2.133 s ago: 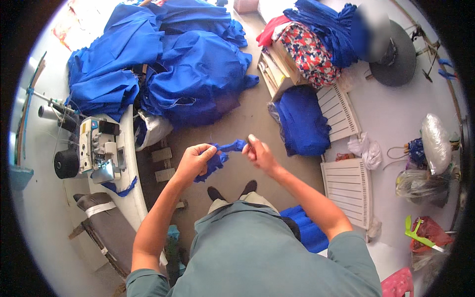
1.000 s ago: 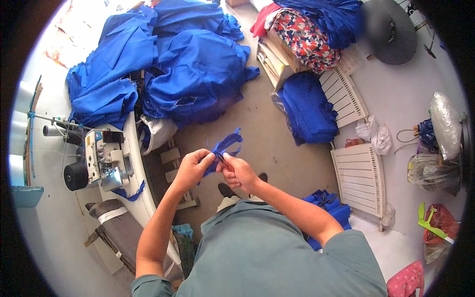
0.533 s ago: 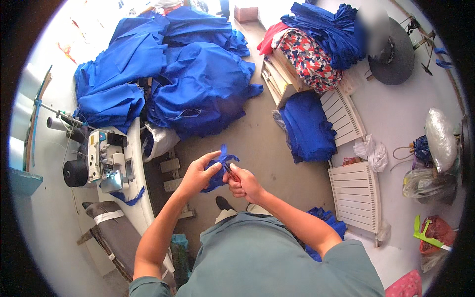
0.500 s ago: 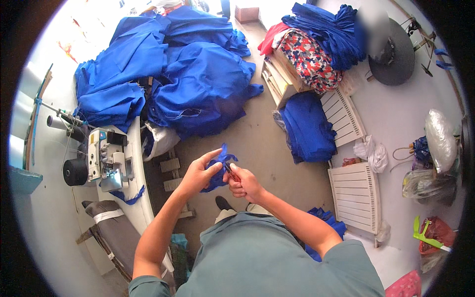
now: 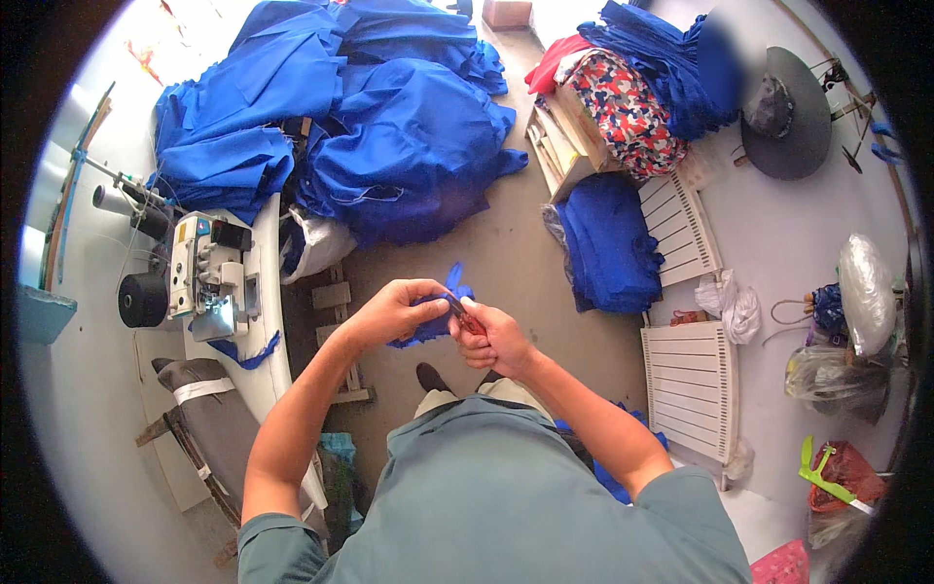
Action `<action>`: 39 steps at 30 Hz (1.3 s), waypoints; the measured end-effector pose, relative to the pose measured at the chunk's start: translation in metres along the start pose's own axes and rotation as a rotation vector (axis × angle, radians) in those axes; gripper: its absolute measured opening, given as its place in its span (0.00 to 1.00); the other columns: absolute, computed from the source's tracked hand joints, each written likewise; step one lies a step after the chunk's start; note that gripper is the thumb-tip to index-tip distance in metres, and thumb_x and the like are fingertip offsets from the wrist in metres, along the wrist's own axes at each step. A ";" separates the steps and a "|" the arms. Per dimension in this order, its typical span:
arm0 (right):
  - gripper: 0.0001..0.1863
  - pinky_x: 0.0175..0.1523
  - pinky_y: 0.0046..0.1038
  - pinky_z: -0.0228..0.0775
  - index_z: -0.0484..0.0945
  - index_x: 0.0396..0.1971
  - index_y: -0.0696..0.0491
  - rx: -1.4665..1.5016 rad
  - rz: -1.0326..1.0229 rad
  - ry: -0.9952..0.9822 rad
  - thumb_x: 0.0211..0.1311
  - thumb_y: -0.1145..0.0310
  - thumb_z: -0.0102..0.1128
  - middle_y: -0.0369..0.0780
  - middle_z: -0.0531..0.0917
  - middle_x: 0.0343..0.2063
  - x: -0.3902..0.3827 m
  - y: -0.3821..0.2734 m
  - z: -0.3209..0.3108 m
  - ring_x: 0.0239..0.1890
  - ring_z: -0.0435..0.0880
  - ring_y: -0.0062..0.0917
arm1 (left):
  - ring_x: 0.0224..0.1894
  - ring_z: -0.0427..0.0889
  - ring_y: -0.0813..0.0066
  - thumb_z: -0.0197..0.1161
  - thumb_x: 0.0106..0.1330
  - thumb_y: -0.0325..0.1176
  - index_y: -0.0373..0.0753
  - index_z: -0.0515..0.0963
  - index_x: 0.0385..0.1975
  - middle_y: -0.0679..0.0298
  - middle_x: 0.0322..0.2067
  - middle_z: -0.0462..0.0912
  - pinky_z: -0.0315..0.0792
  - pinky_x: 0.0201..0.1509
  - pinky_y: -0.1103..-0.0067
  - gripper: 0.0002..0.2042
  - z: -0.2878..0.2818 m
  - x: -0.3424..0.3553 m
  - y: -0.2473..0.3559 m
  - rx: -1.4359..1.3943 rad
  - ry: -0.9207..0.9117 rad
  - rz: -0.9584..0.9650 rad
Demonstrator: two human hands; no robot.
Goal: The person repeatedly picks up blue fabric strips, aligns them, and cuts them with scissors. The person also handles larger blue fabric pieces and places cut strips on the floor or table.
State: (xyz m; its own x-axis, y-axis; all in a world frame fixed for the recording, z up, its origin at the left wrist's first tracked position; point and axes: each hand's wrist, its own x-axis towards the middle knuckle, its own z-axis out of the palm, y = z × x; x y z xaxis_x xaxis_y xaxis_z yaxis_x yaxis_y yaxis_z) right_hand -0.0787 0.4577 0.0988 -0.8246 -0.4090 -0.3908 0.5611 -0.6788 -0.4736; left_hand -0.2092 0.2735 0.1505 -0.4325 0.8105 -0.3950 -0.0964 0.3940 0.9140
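Head view: the left hand (image 5: 401, 311) grasps a blue cloth (image 5: 422, 333), its thumb and fingers pinching a bunched part, with a loose strip standing up past the fingertips. The right hand (image 5: 494, 339) has its fingers clenched around the red handles of the snips (image 5: 474, 322), whose dark blades point toward the left thumb and lie against or just beside the cloth (which of the two, I cannot tell). Both hands are near each other in front of the person, with the cloth above the floor (image 5: 516, 243) and the shoes (image 5: 428, 378) below. To the left, a white surface (image 5: 276, 316) carries a sewing machine (image 5: 207, 268) and a blue scrap (image 5: 259, 354), with a black cone (image 5: 143, 300) beside the machine. Beyond the hands lies a large blue heap (image 5: 409, 136). To the right, a blue stack (image 5: 610, 243) sits near two white radiators (image 5: 689, 389).
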 end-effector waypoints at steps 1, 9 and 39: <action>0.26 0.16 0.19 0.45 0.74 0.32 0.53 -0.035 0.011 0.018 0.80 0.47 0.36 0.25 0.56 0.11 -0.001 0.000 0.002 0.09 0.50 0.12 | 0.27 0.69 0.87 0.63 0.72 0.38 0.37 0.82 0.46 0.73 0.27 0.79 0.66 0.29 0.83 0.12 -0.002 0.003 -0.011 0.062 0.006 0.062; 0.23 0.15 0.19 0.43 0.73 0.31 0.51 -0.033 0.053 0.018 0.78 0.48 0.43 0.24 0.56 0.11 -0.007 -0.006 0.001 0.10 0.50 0.11 | 0.31 0.72 0.85 0.63 0.71 0.35 0.33 0.82 0.42 0.70 0.27 0.80 0.70 0.36 0.80 0.11 -0.011 0.000 0.011 0.334 -0.075 0.091; 0.25 0.17 0.19 0.47 0.75 0.35 0.53 0.141 0.007 -0.105 0.80 0.48 0.36 0.25 0.55 0.11 -0.008 -0.014 0.018 0.10 0.51 0.12 | 0.36 0.77 0.84 0.65 0.70 0.37 0.34 0.82 0.46 0.68 0.32 0.84 0.74 0.42 0.80 0.13 -0.017 -0.001 0.036 0.173 -0.056 0.094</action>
State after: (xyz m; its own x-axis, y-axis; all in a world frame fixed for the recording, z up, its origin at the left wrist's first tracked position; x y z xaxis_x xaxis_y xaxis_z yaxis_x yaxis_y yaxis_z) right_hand -0.0818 0.4595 0.1227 -0.8281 -0.4702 -0.3053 0.5571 -0.7516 -0.3532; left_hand -0.2277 0.2791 0.1855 -0.3812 0.8682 -0.3176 0.0993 0.3800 0.9196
